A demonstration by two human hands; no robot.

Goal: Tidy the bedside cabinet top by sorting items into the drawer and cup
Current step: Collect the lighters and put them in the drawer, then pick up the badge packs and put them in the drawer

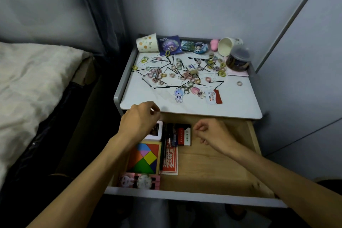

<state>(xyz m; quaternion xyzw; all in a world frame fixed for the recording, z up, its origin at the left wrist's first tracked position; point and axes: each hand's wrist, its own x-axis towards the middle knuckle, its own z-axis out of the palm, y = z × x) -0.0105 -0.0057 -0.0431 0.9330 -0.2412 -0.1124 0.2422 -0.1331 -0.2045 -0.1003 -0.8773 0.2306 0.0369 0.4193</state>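
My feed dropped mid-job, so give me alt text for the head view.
The left hand and right hand hover loosely curled, visibly empty, over the open drawer holding a tangram puzzle and cards. Behind it, the cabinet top is strewn with hair ties, bobby pins, keychains and a tipped paper cup.

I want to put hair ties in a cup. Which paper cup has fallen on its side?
The back-right cup, next to the clear jar: it lies on its side, its open mouth facing the camera. The dotted back-left cup stands.
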